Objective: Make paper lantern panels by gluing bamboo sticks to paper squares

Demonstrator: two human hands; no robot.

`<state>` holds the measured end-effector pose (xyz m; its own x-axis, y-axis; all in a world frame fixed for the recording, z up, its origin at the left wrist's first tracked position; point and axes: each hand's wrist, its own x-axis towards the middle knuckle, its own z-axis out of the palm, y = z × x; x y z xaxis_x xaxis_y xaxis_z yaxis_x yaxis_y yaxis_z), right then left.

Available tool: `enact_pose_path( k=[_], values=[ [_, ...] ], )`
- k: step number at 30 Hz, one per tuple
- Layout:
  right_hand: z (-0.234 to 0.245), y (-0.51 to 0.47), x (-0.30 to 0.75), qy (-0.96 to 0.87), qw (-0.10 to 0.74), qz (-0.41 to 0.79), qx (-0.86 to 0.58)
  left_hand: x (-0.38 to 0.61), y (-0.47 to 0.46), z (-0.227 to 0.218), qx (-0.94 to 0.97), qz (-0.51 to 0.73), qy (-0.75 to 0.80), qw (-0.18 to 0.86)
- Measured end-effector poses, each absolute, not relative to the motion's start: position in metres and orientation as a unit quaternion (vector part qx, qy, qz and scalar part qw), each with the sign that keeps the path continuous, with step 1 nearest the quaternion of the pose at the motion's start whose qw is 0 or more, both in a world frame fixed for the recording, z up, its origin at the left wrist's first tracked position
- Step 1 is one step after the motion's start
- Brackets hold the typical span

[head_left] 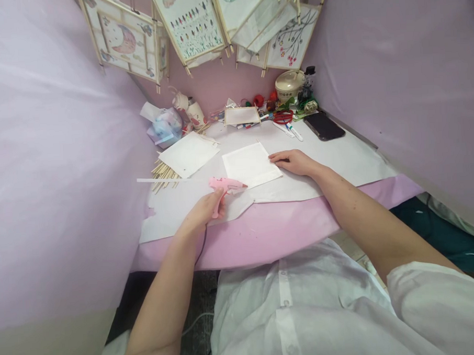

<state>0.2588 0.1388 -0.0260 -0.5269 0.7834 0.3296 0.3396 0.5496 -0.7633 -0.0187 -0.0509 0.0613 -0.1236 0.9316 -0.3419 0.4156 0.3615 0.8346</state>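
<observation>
My left hand [206, 209] is wrapped round the handle of a pink glue gun [226, 184]. A long white glue stick [156, 180] juts out of its back end, and a cord runs down from the handle. The nozzle points right, at the near edge of a square white paper panel [247, 164] that lies flat. Whether the nozzle touches the panel I cannot tell. On the panel's right edge rest the outstretched fingers of my right hand [297, 162].
White sheets [189, 152] lie over a bundle of thin wooden sticks [164, 175] at left. Behind are a small framed panel [242, 116], red-handled scissors [283, 117], a lidded pot [289, 86] and a bottle [195, 114]. A phone [324, 126] lies right. Painted lanterns [193, 30] hang above.
</observation>
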Motion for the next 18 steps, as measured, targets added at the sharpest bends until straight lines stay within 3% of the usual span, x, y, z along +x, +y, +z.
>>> enact_pose_path(
  k=[18],
  values=[
    [-0.021, 0.138, 0.264, -0.817, 0.305, 0.333, -0.358, -0.06, -0.058, 0.069, 0.501, 0.24, 0.692, 0.46]
  ],
)
